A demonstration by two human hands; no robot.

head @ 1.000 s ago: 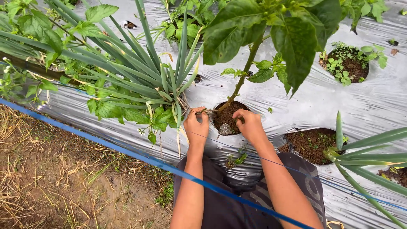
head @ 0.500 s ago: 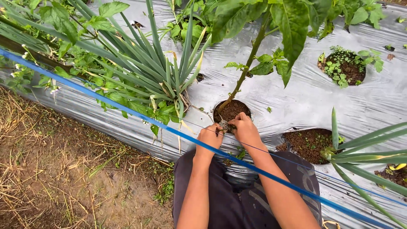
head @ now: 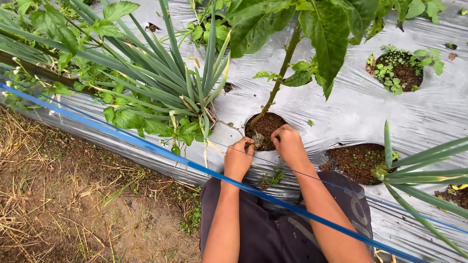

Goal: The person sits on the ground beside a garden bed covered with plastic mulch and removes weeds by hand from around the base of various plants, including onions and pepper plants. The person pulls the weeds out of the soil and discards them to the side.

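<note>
Weeding at centre frame: left hand [head: 239,157] and right hand [head: 287,142] are pinched together on a small clump [head: 257,140] at the planting hole [head: 265,127]; a clean upward pull seems called for.

**Both hands curled, fingertips down, close together**

I see my two bare forearms reaching forward from the bottom of the view, angled slightly toward each other. My left hand [head: 238,157] is a loose fist, knuckles up, thumb and fingertips pinched at its far end. My right hand [head: 288,143] sits just beside it, a little further forward, wrist bent, fingers curled downward with their tips hidden. The hands are near each other but not touching. I cannot tell what either one grips.
</note>
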